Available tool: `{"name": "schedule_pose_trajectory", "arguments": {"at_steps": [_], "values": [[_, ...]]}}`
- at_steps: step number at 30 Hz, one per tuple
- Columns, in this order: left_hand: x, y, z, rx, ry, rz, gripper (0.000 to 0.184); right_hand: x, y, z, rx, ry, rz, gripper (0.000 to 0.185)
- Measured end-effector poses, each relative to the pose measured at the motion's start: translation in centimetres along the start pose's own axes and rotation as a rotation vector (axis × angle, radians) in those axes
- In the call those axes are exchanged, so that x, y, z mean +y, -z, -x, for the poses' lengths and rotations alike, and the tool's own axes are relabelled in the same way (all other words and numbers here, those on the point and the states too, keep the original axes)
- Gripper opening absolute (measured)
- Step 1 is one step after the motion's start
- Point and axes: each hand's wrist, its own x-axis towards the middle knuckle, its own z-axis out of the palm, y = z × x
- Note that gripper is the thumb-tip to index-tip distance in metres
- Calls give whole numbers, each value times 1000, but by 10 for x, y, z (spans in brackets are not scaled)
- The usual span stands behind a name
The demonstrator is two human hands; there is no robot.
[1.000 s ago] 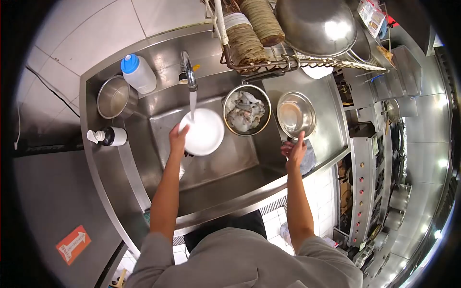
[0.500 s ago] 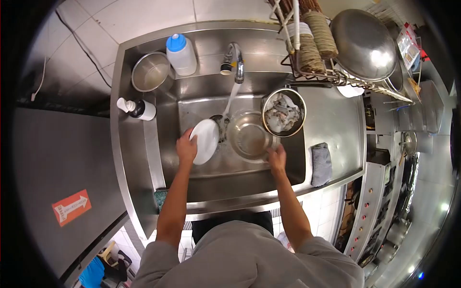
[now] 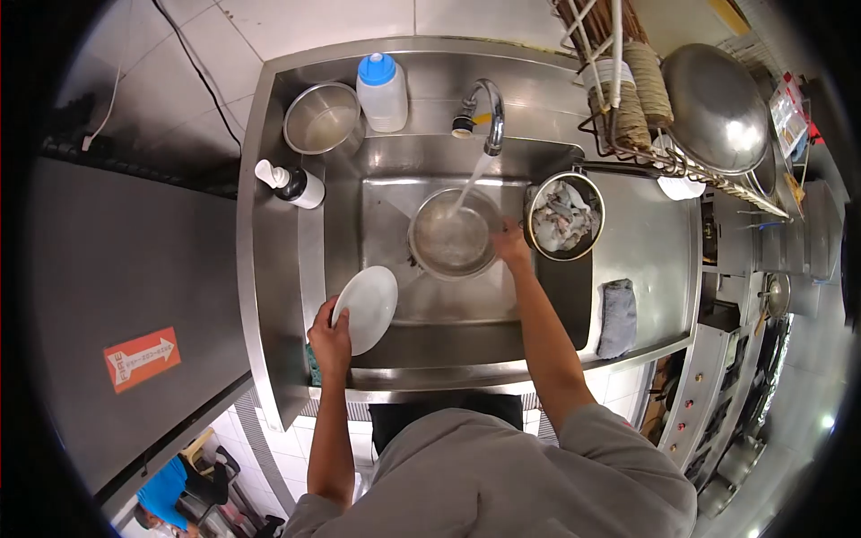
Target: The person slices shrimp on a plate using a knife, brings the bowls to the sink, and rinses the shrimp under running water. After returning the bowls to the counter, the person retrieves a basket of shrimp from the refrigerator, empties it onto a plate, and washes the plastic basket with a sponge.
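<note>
My left hand [image 3: 330, 339] grips the rim of a white plate [image 3: 369, 309], tilted over the front left of the sink [image 3: 430, 336]. My right hand [image 3: 511, 244] is closed at the right edge of a round metal bowl [image 3: 453, 235] inside the sink. Water from the faucet [image 3: 494, 130] runs into this bowl. Just right of my right hand, a metal pot [image 3: 565, 215] holds pale, greyish pieces of food.
Behind the sink's left side are a metal container [image 3: 323, 118] and a blue-capped bottle [image 3: 383, 97]; a pump bottle [image 3: 296, 186] lies left. A grey cloth [image 3: 617, 318] is on the right counter. A rack [image 3: 628, 148] overhangs the back right. Another person [image 3: 163, 493] is at lower left.
The metal bowl has gone from the right counter into the sink, under the running water, with my right hand. My left hand has moved the plate away from the stream, toward the front left.
</note>
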Motion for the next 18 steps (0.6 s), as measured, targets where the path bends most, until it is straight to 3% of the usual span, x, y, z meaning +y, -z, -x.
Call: {"name": "schedule_pose_trajectory", "arguments": {"at_steps": [2, 4, 6, 7, 9, 10, 12, 18], "values": [[0, 3, 2, 13, 14, 49, 26, 6, 4, -4, -11, -207, -111, 45], [6, 6, 1, 10, 55, 71, 27, -41, 22, 3, 70, -196, -167, 43], [3, 6, 0, 18, 25, 72, 27, -76, 29, 1, -130, -201, -213, 41], [1, 7, -1, 23, 1, 73, 27, -83, 24, -2, -124, -208, -216, 41], [-4, 12, -3, 12, -5, 29, 28, -89, 20, -2, -173, 40, -137, 35], [-5, 13, -5, 18, -10, -9, 28, -86, 25, 1, -170, 36, -135, 35], [-8, 13, -9, 36, -26, 10, 29, -80, 41, 13, -53, 299, 21, 32], [-7, -3, -36, 12, 3, 165, 30, -74, 75, 82, 11, 322, 145, 30]]}}
